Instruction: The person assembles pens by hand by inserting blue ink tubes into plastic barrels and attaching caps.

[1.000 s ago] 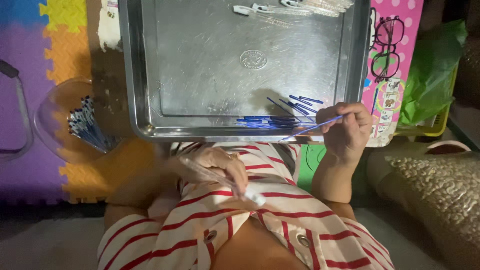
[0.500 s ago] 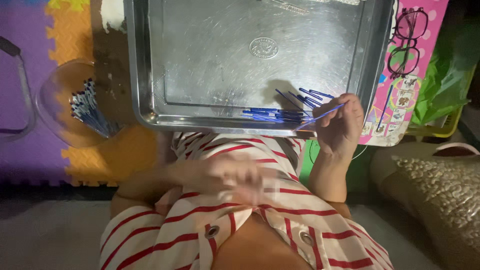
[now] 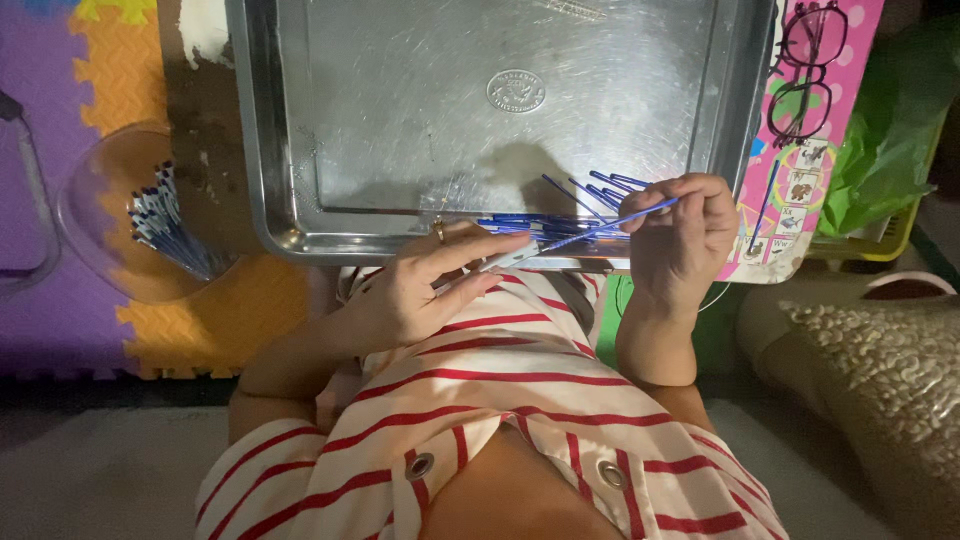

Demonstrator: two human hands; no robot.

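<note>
Nearest the camera lies the red-and-white striped shirt (image 3: 520,400) of the person. Just beyond it, the left hand (image 3: 420,285) has risen from the lap, where it lay half a second ago, up to the tray's near rim; its fingers are closed on a pale pen barrel (image 3: 505,258). The right hand (image 3: 680,235) remains at the tray's near right corner, thumb and fingers pinched on a thin blue refill (image 3: 610,225), whose free end now points down-left and meets the barrel's tip. A second ago that refill slanted apart from the other hand.

Behind the hands, a loose heap of blue refills (image 3: 570,205) lies in the steel tray (image 3: 300,150), against its near wall. To the left, on the coloured foam mat (image 3: 60,280), a clear bowl (image 3: 95,215) holds more refills. To the right stands a pink card (image 3: 820,100) printed with spectacles.
</note>
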